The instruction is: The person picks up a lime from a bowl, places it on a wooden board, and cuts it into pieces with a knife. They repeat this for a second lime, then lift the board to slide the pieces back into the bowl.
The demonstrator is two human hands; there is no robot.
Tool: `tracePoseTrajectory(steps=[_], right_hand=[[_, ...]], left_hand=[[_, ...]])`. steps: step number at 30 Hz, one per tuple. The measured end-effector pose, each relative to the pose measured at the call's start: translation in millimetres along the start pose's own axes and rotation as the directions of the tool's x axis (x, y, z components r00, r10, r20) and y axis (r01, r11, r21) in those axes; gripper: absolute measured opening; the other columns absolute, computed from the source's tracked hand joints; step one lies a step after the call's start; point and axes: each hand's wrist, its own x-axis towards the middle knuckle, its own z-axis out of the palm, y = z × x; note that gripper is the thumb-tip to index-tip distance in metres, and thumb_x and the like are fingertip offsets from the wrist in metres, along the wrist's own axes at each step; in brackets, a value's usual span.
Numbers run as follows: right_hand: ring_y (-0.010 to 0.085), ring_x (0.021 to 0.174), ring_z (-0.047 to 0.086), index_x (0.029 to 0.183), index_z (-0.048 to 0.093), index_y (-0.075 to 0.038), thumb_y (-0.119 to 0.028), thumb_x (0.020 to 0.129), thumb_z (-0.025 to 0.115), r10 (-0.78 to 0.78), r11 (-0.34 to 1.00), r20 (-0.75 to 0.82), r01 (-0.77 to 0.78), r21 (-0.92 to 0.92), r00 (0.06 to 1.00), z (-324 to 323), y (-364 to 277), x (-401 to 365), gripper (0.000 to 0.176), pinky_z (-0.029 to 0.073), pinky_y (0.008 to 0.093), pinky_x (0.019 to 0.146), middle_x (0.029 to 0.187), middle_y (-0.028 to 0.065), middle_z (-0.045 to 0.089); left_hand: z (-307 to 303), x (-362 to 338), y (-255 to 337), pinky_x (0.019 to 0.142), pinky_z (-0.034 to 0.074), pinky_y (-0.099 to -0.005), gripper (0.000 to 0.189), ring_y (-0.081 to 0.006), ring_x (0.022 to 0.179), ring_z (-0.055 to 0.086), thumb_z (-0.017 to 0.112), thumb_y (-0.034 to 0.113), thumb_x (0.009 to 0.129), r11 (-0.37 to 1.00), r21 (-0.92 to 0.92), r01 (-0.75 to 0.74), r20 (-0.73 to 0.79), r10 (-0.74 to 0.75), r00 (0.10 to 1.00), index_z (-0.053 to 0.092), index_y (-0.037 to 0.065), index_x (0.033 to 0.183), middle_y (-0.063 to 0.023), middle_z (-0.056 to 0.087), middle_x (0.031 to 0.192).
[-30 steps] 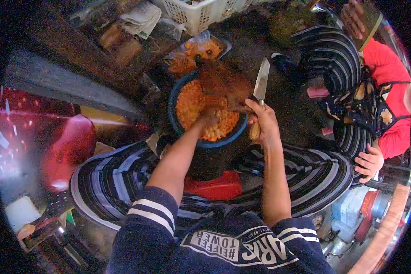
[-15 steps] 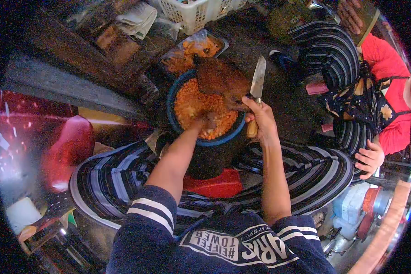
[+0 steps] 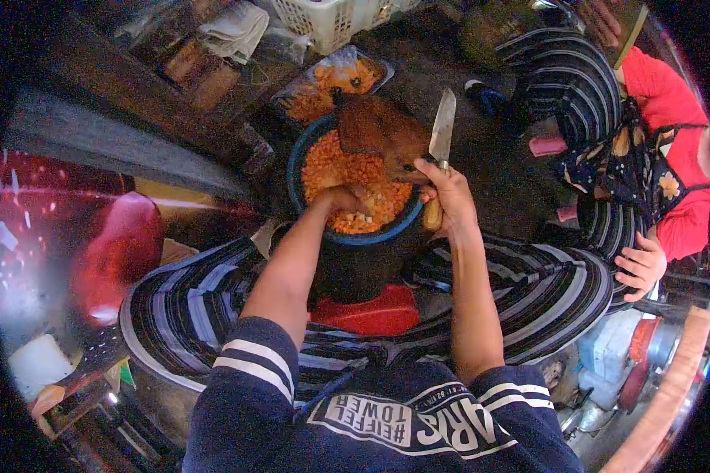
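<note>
A blue-rimmed basin point(image 3: 295, 183) of finely diced orange vegetable, probably carrot, with some paler bits, stands between my legs. My left hand point(image 3: 345, 199) reaches down into the diced pieces point(image 3: 371, 221); its fingers are dim and partly buried. A dark brown wooden chopping board point(image 3: 379, 134) lies tilted over the basin's far right side. My right hand point(image 3: 452, 193) is closed around a knife point(image 3: 442, 126), blade pointing up and away, wooden handle below. Its thumb and fingers also meet the board's near end at the basin's right rim.
Beyond the basin sits a tray point(image 3: 386, 72) of orange pieces under clear plastic. A white basket point(image 3: 323, 25) stands at the far edge. To the right sits another person in a red top point(image 3: 678, 236), a hand on the knee. A red plastic object point(image 3: 371, 311) lies before me.
My left hand has shifted slightly left and away from me within the diced pieces. The knife, the board and my right hand stay almost in place.
</note>
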Motion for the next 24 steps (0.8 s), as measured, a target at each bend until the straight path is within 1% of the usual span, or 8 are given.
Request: tracePoseTrajectory(steps=[6, 11, 16, 17, 19, 20, 22, 24], right_hand=[[0.0045, 0.043, 0.04, 0.078, 0.049, -0.009, -0.02, 0.069, 0.071, 0.005, 1.0, 0.011, -0.005, -0.024, 1.0, -0.3, -1.4, 2.5, 0.026, 0.038, 0.0193, 0.039, 0.062, -0.0038, 0.046], [0.0044, 0.042, 0.039, 0.076, 0.049, -0.009, -0.02, 0.068, 0.072, -0.011, 1.0, -0.001, 0.011, -0.029, 1.0, -0.7, -2.2, 1.6, 0.027, 0.038, 0.0196, 0.039, 0.061, -0.0038, 0.046], [0.0047, 0.041, 0.039, 0.076, 0.048, -0.008, -0.02, 0.068, 0.073, -0.013, 0.999, -0.002, 0.013, -0.042, 1.0, 0.5, -3.0, 0.8, 0.028, 0.038, 0.0199, 0.039, 0.061, -0.0036, 0.045], [0.0052, 0.041, 0.038, 0.076, 0.048, -0.008, -0.02, 0.069, 0.072, -0.015, 0.999, -0.006, 0.014, -0.045, 1.0, 1.6, -3.7, -0.7, 0.028, 0.036, 0.0205, 0.039, 0.061, -0.0033, 0.044], [0.0057, 0.041, 0.037, 0.076, 0.047, -0.007, -0.02, 0.069, 0.071, -0.016, 0.999, -0.009, 0.016, -0.049, 1.0, 1.7, -3.8, -1.6, 0.028, 0.035, 0.0211, 0.039, 0.061, -0.0029, 0.043], [0.0052, 0.041, 0.038, 0.076, 0.048, -0.007, -0.02, 0.069, 0.072, -0.011, 1.0, -0.002, 0.011, -0.025, 1.0, 0.1, -2.0, -0.2, 0.028, 0.037, 0.0206, 0.039, 0.061, -0.0031, 0.044], [0.0047, 0.041, 0.039, 0.077, 0.049, -0.008, -0.02, 0.068, 0.072, -0.01, 1.0, 0.007, 0.01, -0.004, 1.0, -0.1, -1.5, 1.0, 0.027, 0.038, 0.0201, 0.038, 0.062, -0.0033, 0.046], [0.0048, 0.041, 0.04, 0.078, 0.05, -0.007, -0.019, 0.069, 0.072, -0.01, 1.0, -0.002, 0.01, -0.024, 1.0, 0.1, -1.3, 0.8, 0.026, 0.039, 0.0202, 0.039, 0.062, -0.0027, 0.047]], left_hand=[[-20.0, -10.3, -11.0, 0.086, 0.042, -0.0403, 0.05, -0.0333, 0.104, 0.048, 0.057, 0.032, 0.071, 0.981, -0.176, -0.08, -0.139, 0.056, 0.989, 0.051, 0.006, 0.113, -0.0189, 0.054, 0.109], [-36.7, 2.3, -25.3, 0.086, 0.041, -0.0404, 0.05, -0.0332, 0.104, 0.048, 0.057, 0.032, 0.071, 0.93, -0.231, -0.287, -0.394, 0.18, 0.901, 0.051, 0.006, 0.113, -0.019, 0.053, 0.11], [-42.8, 22.2, -40.8, 0.086, 0.041, -0.0404, 0.05, -0.033, 0.105, 0.048, 0.056, 0.033, 0.072, 0.843, -0.182, -0.507, -0.445, 0.389, 0.806, 0.05, 0.006, 0.114, -0.019, 0.053, 0.111], [-39.6, 17.9, -39.4, 0.086, 0.041, -0.0404, 0.05, -0.033, 0.105, 0.048, 0.056, 0.033, 0.072, 0.843, -0.181, -0.507, -0.445, 0.39, 0.806, 0.05, 0.006, 0.114, -0.019, 0.053, 0.111], [-46.4, -47.1, 19.9, 0.093, 0.035, -0.0393, 0.053, -0.0285, 0.11, 0.045, 0.061, 0.032, 0.07, 0.949, -0.147, -0.279, -0.721, 0.09, 0.687, 0.049, 0.009, 0.116, -0.0143, 0.049, 0.119], [-44.4, -30.3, 9.4, 0.093, 0.035, -0.0393, 0.053, -0.0285, 0.11, 0.045, 0.061, 0.032, 0.07, 0.949, -0.147, -0.278, -0.721, 0.089, 0.687, 0.049, 0.009, 0.116, -0.0143, 0.049, 0.119], [-39.6, 20.5, -22.4, 0.093, 0.035, -0.0393, 0.058, -0.0242, 0.111, 0.043, 0.067, 0.029, 0.065, 0.975, 0.145, -0.167, -0.569, 0.22, 0.792, 0.049, 0.01, 0.116, -0.0091, 0.048, 0.121], [-35.4, 20.0, -19.6, 0.094, 0.034, -0.039, 0.057, -0.0238, 0.11, 0.044, 0.068, 0.026, 0.064, 0.983, 0.071, -0.17, -0.501, 0.183, 0.846, 0.049, 0.011, 0.116, -0.0075, 0.049, 0.119]])
